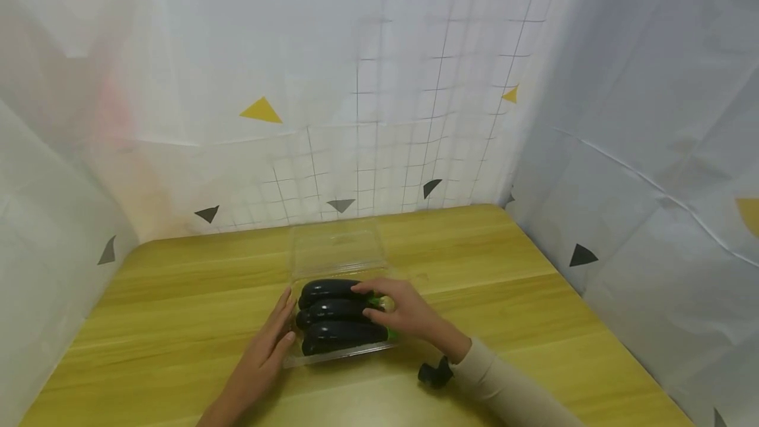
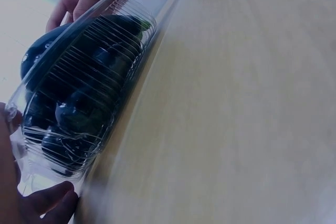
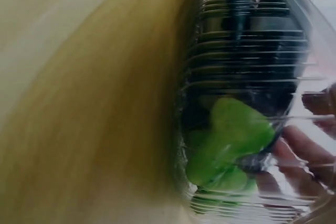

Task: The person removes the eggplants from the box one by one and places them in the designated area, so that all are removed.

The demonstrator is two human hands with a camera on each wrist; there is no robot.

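Several dark, glossy eggplants [image 1: 344, 336] with green stem ends lie side by side in a clear plastic clamshell box [image 1: 332, 356]. The box's lid [image 1: 338, 249] stands folded back, away from me. Along the left wall of the box rests my left hand [image 1: 265, 348], its fingers fairly straight. My right hand [image 1: 409, 308] reaches over the right end of the box. Its fingertips touch the far eggplant and its thumb lies by the middle one, spread apart around the stem ends. In the right wrist view, green stem ends [image 3: 231, 140] show through the ribbed wall.
The box sits on a yellow wood-grain table [image 1: 522, 302]. White sheets with grid lines and small triangles form a back wall [image 1: 320, 84] and side walls. A black device [image 1: 435, 373] is at my right wrist.
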